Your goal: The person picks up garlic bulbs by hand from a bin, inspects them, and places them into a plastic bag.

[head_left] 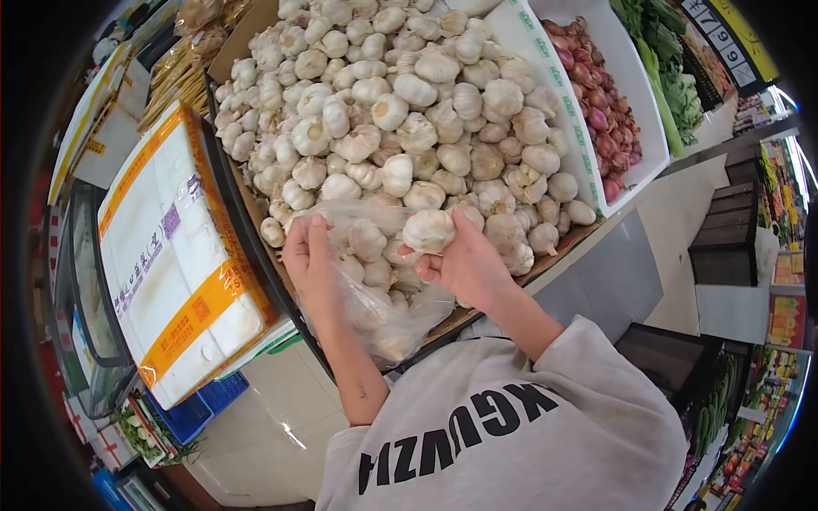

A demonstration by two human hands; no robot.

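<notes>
My left hand [311, 260] is closed on the edge of a clear plastic bag [415, 322]. Several garlic bulbs show through the bag's thin film, which rests at the near edge of the garlic display. Between the thumb and fingers of my right hand [464, 262] is a garlic bulb [428, 232], held just beside the mouth of the bag. A large heap of loose garlic [383, 111] fills the bin beyond both hands.
A white foam box [170, 255] with orange tape stands left of the bin. On the right, a white foam tray [652, 140] holds red shallots [596, 111], with leafy greens [682, 94] past it. A blue crate [204, 407] sits low at the left.
</notes>
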